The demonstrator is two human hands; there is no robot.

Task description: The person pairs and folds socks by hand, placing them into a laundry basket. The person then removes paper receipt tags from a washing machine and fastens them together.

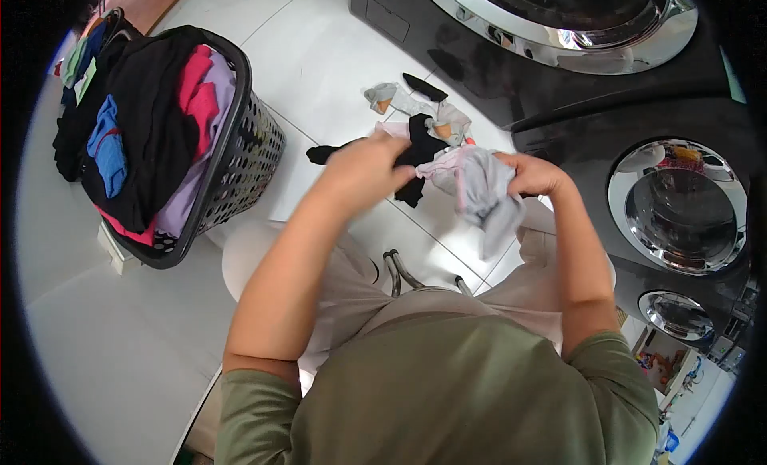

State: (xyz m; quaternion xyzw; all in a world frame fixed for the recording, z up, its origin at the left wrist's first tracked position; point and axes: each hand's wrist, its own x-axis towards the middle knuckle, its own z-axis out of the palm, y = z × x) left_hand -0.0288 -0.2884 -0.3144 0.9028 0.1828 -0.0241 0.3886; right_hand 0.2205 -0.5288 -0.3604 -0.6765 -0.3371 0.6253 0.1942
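A soft light grey garment with pink edging [483, 185] hangs between my hands above the floor; I cannot make out its exact kind. My right hand [539, 177] grips its right side, fingers closed on the cloth. My left hand [367, 171], a little blurred, has its thumb and fingers pinched at the pink end on the left. Below and beyond them a loose pile lies on the white tiles: grey socks with tan patches [385, 97], a black sock [425, 87] and black cloth [421, 141]. Part of the pile is hidden behind my left hand.
On the left stands a black perforated laundry basket [240, 165], heaped with black, pink, lilac and blue clothes [148, 129]. Dark front-loading machines with round chrome doors [679, 205] line the right and far side. Metal stool legs [395, 273] show between my knees.
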